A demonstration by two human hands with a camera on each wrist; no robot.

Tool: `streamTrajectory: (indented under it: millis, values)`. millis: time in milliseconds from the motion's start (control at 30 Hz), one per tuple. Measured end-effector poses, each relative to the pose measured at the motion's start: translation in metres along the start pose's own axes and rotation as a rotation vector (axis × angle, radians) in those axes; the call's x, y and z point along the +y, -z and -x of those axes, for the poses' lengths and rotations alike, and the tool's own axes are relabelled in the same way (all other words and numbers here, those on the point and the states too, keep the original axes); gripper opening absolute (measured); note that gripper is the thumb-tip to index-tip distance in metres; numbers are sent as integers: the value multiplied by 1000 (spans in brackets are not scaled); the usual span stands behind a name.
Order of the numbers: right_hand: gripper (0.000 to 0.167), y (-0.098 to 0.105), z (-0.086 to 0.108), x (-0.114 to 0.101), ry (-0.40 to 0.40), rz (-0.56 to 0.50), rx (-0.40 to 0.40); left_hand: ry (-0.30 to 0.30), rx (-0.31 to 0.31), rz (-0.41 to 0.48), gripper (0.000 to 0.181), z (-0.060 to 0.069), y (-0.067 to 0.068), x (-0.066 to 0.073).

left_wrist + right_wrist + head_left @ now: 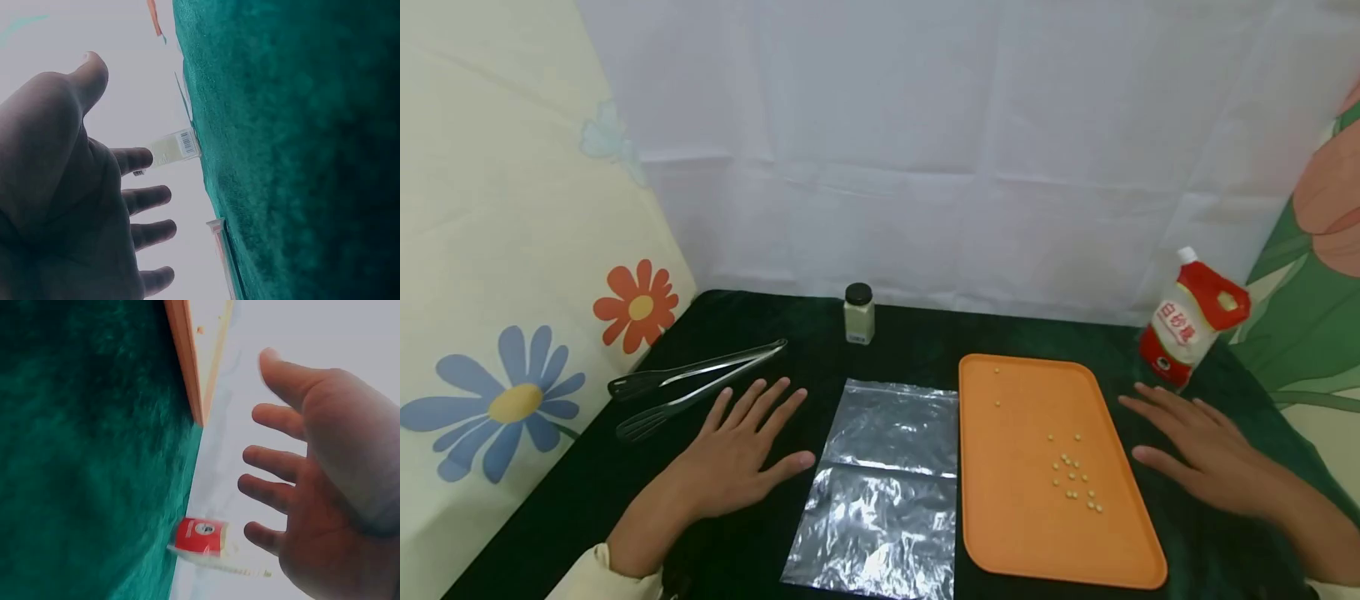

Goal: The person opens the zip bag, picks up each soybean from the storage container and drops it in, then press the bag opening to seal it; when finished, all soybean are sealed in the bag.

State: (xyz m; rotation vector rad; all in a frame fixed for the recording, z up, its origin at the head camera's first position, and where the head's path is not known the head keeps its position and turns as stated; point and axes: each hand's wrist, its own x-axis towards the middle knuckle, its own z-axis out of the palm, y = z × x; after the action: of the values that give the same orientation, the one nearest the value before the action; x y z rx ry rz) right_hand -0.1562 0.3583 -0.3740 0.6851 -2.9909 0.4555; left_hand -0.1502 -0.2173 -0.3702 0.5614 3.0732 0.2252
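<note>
My left hand [730, 467], fingers spread and holding nothing, is between the metal tongs [700, 379] and a clear plastic zip bag [887, 483] lying flat. Right of the bag, touching or nearly touching it, is an orange tray [1022, 533] with several small pale round pieces [1071, 463] on it. My right hand [1217, 458], also with spread fingers and nothing in it, is beside the tray's right edge. In the right wrist view a red and white bag [201, 536] stands beyond the fingers.
A small jar with a black lid [859, 315] stands at the back of the dark green cloth [917, 333]. The red and white spouted bag [1187, 321] is at the back right. White and flowered cloths hang behind and at the sides.
</note>
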Motion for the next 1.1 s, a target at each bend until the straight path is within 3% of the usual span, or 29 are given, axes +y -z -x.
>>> streamTrajectory:
  millis: [233, 467, 733, 1100]
  values:
    - [48, 4, -18, -12, 126, 81, -6, -1, -36, 37, 87, 7, 0, 2]
    - [31, 2, -38, -31, 227, 158, -21, 31, -141, 38, 94, 13, -1, 6]
    - [27, -5, -63, -51, 333, 150, 14, 13, -250, 65, 97, 20, 3, 13]
    - [22, -15, -103, -89, 470, 212, 42, -9, -314, 56, 89, 27, 6, 27]
